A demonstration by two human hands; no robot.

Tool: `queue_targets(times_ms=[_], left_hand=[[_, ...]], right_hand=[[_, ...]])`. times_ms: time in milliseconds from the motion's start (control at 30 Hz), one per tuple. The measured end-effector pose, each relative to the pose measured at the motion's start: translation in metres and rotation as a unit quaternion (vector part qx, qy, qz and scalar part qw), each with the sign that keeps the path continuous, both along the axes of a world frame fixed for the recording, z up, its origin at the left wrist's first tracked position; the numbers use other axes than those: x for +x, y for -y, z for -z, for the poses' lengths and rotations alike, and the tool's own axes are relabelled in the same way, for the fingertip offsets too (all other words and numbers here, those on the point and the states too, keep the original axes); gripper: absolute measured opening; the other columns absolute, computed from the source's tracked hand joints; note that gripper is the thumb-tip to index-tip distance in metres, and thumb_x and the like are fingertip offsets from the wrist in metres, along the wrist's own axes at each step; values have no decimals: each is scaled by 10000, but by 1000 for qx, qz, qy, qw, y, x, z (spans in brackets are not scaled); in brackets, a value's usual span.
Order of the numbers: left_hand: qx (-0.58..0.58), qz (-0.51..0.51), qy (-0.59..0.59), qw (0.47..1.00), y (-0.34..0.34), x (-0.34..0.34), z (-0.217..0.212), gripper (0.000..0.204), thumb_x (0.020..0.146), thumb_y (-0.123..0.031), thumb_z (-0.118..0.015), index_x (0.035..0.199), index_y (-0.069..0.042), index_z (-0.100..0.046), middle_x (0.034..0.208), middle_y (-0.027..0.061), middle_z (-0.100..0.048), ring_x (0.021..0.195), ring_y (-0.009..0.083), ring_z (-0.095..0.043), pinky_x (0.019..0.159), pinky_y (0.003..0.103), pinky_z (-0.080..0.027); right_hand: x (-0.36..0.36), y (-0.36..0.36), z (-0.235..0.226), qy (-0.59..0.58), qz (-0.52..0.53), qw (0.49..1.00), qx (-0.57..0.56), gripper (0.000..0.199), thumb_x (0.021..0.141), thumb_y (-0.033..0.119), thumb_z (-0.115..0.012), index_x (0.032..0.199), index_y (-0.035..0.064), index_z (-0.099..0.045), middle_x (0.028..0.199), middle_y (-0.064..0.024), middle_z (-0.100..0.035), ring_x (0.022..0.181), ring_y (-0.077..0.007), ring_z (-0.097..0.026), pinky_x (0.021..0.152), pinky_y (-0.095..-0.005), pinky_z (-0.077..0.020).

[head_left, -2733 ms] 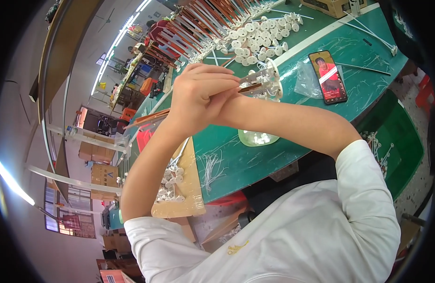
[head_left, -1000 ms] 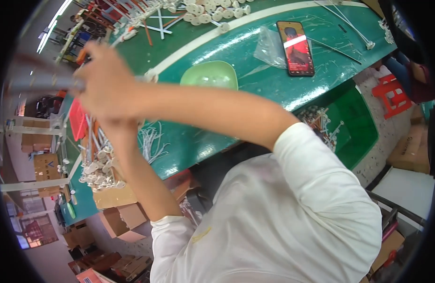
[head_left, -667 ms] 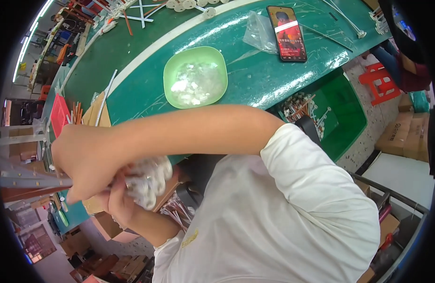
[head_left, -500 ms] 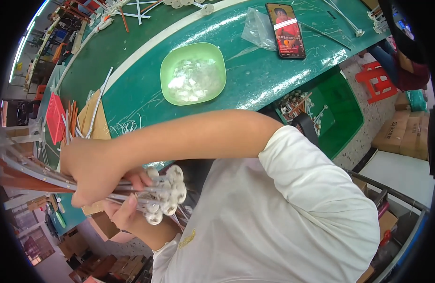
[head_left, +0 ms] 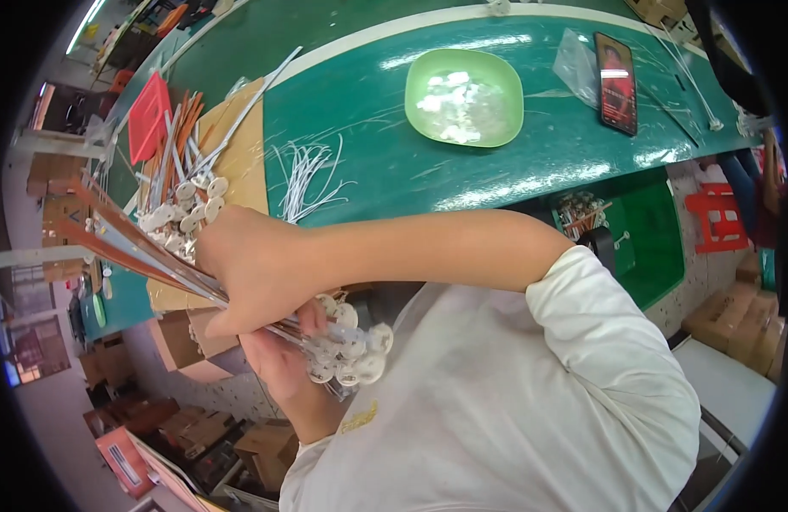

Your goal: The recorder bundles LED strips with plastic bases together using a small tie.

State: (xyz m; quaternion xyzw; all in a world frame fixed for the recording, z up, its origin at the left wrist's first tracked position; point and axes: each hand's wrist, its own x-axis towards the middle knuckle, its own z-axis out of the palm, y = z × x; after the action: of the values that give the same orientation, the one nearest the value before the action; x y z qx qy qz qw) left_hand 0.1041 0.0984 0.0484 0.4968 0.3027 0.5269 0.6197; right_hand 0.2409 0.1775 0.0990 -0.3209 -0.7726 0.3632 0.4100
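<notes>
A bundle of long thin brown and grey strips runs slantwise at the left, its near ends carrying a cluster of white round discs. My right hand reaches across my body and is wrapped round the strips, some way above the discs. Beneath it, my left hand is closed on the same bundle close to the discs; its fingers are partly hidden by the right hand and the strips. Just past my right hand lies a second pile of similar disc-ended strips on a cardboard sheet.
Thin white ties lie on the green table. A light green bowl holds small clear pieces. Further right are a plastic bag and a phone. A red basket stands far left, a green bin at the right.
The view has swung left, so table things appear further right. The bundle's far ends now point more toward the upper left. Both hands keep hold of it.
</notes>
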Motion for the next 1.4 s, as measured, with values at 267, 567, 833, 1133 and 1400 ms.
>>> queue_targets(times_ms=[267,567,833,1133,1400], left_hand=[[8,12,-58,998,11,-22,13,357,1031,-395,-332,984,-58,-440,684,74,-460,551,174,-456,573,353,-436],[-94,145,169,970,-2,-27,44,355,1016,-380,-400,911,-43,-432,606,39,-438,515,182,-489,560,355,-558],[-130,137,130,973,-6,-26,59,352,1022,-364,-399,909,-33,-431,644,61,-448,571,185,-487,548,313,-478],[-80,106,49,990,-7,-23,56,346,1018,-339,-423,930,-4,-441,680,90,-464,583,179,-461,564,297,-431],[-61,126,38,989,-8,-5,48,327,1020,-313,-411,936,1,-434,707,97,-469,611,174,-462,568,293,-423]], right_hand=[[-25,11,20,3,-43,997,-69,509,665,453,-770,718,-42,-664,600,-214,-620,588,-379,-640,585,-405,-534],[48,-3,48,109,17,993,49,274,798,244,-692,920,1,-660,853,-178,-668,819,-346,-654,733,-412,-514],[86,-9,80,363,202,909,27,148,784,92,-660,917,30,-642,960,-126,-624,951,-326,-618,785,-432,-520],[92,-10,49,411,199,888,52,135,786,32,-580,909,-12,-612,840,-213,-644,810,-385,-655,696,-463,-543],[118,13,21,349,273,894,63,91,740,7,-582,810,-27,-630,747,-248,-627,759,-404,-657,664,-459,-545]])
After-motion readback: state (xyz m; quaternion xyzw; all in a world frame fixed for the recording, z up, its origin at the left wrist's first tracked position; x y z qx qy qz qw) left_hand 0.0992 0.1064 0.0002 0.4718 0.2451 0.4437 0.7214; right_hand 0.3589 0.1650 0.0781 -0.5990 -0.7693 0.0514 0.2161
